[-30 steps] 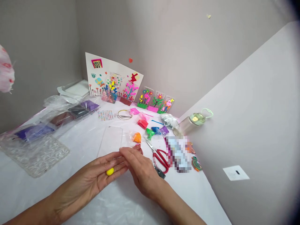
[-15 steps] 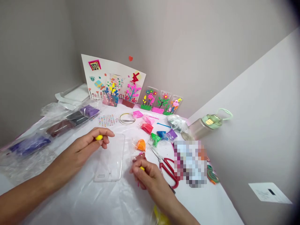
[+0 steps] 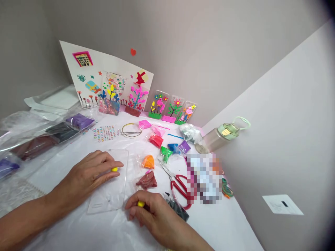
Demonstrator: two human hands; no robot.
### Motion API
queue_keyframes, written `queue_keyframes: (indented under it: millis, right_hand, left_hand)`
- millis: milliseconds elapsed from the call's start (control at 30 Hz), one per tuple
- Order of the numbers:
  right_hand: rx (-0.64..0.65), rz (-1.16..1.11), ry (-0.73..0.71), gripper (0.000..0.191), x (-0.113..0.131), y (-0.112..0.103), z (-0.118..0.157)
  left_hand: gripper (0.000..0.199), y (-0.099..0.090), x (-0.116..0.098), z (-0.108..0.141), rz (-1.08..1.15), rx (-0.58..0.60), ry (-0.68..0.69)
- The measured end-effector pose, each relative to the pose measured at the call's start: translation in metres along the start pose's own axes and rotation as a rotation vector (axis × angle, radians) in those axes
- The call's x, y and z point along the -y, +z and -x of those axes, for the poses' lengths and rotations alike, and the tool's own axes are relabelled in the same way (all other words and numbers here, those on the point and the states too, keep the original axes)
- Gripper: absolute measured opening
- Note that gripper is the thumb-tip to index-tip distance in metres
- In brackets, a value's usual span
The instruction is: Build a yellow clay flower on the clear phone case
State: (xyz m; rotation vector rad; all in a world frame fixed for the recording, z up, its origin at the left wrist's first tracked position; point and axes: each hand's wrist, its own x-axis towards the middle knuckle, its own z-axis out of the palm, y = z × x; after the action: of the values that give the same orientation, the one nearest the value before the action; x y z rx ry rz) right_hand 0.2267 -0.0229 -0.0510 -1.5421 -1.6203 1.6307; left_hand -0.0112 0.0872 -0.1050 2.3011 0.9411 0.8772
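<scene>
My left hand (image 3: 98, 170) pinches a small yellow clay piece (image 3: 114, 169) between thumb and fingers, over the clear phone case (image 3: 119, 190) that lies on the white-covered table. Just right of the case's lower end, my right hand (image 3: 149, 209) has its fingers closed on another yellow clay piece (image 3: 141, 204). Bagged clay lies beyond my right hand: brown (image 3: 147, 180), orange (image 3: 148, 161), green (image 3: 165, 153) and red (image 3: 156, 140). Red-handled scissors (image 3: 180, 184) rest to the right, beside a bag of black clay (image 3: 178, 208) partly behind my right wrist.
Decorated phone cases (image 3: 158, 104) lean against the wall beside a decorated white board (image 3: 104, 59). Large clay bags (image 3: 39, 141) occupy the left side, a bottle (image 3: 216, 138) stands at the back right, and sticker gems (image 3: 106, 133) lie behind my left hand.
The view has shifted, moving the table items leftward. My right hand has come nearer the case's lower corner, uncovering the brown bag. My left hand is lower over the case, still holding its yellow piece.
</scene>
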Motion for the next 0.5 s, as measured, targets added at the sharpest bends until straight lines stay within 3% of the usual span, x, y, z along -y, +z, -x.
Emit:
queue_keyframes:
  millis: [500]
  right_hand:
    - [-0.005,-0.001,-0.03,0.017,-0.0094,0.0027,-0.0033]
  left_hand:
    - [0.019,0.0034,0.0022,0.0018,-0.191,0.016,0.042]
